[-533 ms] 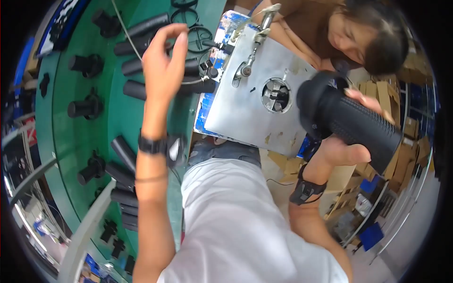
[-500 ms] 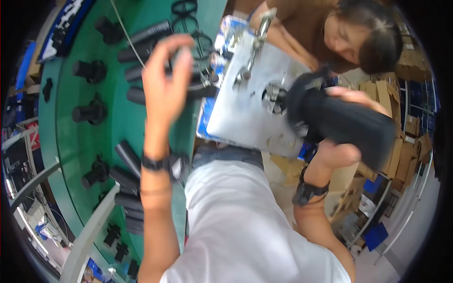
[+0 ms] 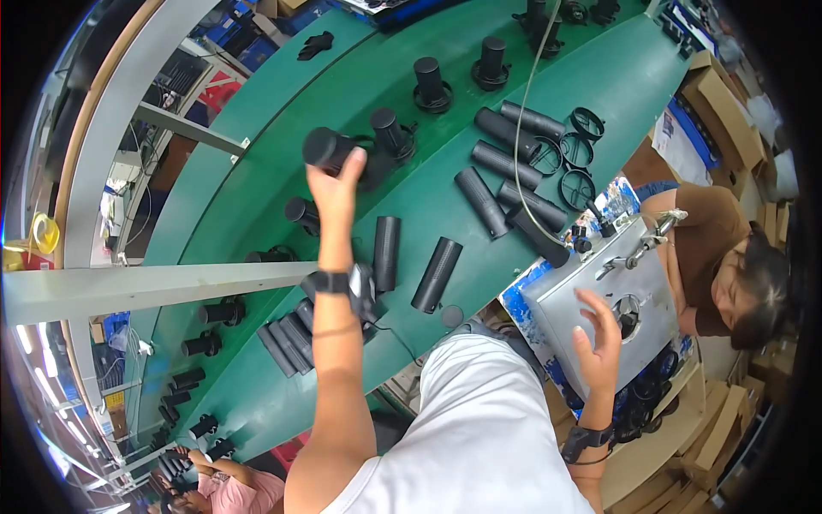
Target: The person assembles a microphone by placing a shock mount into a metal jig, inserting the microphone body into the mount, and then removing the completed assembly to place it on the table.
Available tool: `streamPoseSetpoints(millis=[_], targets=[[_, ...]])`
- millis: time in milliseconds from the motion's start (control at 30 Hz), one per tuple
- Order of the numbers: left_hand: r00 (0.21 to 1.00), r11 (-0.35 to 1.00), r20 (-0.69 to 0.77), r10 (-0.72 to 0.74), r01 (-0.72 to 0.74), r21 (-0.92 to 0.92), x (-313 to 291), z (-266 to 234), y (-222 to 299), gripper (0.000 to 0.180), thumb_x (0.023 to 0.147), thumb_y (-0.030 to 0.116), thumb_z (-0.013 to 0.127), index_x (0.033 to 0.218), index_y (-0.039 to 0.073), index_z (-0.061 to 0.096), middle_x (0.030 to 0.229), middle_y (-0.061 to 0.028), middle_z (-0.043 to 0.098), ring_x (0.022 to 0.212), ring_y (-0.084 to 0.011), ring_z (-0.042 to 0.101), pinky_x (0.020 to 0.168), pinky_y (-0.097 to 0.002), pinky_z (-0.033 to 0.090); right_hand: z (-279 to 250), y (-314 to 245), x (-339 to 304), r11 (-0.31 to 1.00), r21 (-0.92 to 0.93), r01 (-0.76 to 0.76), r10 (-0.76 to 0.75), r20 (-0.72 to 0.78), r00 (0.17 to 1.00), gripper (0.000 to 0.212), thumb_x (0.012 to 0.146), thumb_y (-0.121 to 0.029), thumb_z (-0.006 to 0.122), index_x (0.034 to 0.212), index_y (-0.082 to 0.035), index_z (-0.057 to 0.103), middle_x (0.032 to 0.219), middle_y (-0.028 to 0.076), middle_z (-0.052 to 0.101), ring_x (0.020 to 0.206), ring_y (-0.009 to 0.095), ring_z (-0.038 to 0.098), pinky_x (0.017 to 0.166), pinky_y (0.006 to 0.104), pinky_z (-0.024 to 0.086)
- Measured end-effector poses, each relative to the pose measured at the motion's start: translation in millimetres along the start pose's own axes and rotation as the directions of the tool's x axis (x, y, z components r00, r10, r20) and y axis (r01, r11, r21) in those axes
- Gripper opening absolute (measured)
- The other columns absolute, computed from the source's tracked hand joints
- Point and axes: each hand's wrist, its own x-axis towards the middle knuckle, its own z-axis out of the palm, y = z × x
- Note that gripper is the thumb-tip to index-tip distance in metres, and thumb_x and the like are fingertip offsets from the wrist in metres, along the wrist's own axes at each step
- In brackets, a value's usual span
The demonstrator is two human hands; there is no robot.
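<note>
My left hand (image 3: 336, 182) is stretched far out over the green conveyor table (image 3: 428, 214) and grips a black cylinder (image 3: 324, 147) by its end, above the upright black parts (image 3: 383, 130) standing there. My right hand (image 3: 597, 336) is open with its fingers spread and holds nothing. It hovers at the near edge of a grey metal plate fixture (image 3: 582, 287) with a round hole (image 3: 629, 315). Both wrists wear black bands.
Several black tubes (image 3: 437, 274) lie on the table, and black rings (image 3: 575, 154) sit at the far right. A cable (image 3: 524, 128) runs across. A co-worker in a brown top (image 3: 706, 240) sits right of the fixture. Cardboard boxes (image 3: 728, 111) stand behind.
My right hand held a black mesh cylinder over the plate; now it is empty and open. My left hand was open over the table and now grips a black cylinder. The view has swung.
</note>
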Motion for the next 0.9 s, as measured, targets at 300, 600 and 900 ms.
streamPoseSetpoints(millis=[300, 600, 900], targets=[[0.982, 0.818, 0.139, 0.130, -0.185, 0.544, 50, -23, -88, 0.033, 0.080, 0.024, 0.076, 0.097, -0.004, 0.069, 0.093, -0.0159, 0.072, 0.080, -0.0265, 0.068, 0.076, -0.0380, 0.052, -40, 88, -119, 0.936, 0.213, -0.281, 0.351, -0.488, 0.799, 0.019, 0.091, -0.010, 0.063, 0.104, 0.003, 0.064, 0.093, 0.011, 0.070, 0.086, 0.015, 0.066, 0.080, 0.0285, 0.051], [0.746, 0.395, 0.070, 0.662, -0.427, 0.814, 107, -38, -109, 0.067, 0.082, 0.045, 0.071, 0.118, -0.009, 0.055, 0.117, -0.0272, 0.058, 0.104, -0.0421, 0.058, 0.090, -0.0492, 0.047, -54, 218, -265, 0.622, 0.207, -0.755, 0.238, -0.969, -0.070, 0.018, 0.083, -0.018, 0.069, 0.093, -0.003, 0.065, 0.078, 0.007, 0.068, 0.074, 0.019, 0.066, 0.068, 0.0301, 0.051], [0.828, 0.846, 0.390, 0.403, -0.499, 0.187, -62, 103, 10, 0.034, 0.093, 0.008, 0.058, 0.126, -0.002, 0.051, 0.129, -0.0131, 0.054, 0.106, -0.0237, 0.057, 0.090, -0.0338, 0.047, 39, 234, -242, 0.267, 0.224, -0.937, 0.651, -0.759, 0.005, 0.024, 0.081, -0.021, 0.071, 0.089, -0.002, 0.060, 0.077, 0.011, 0.068, 0.074, 0.027, 0.068, 0.063, 0.0347, 0.054]])
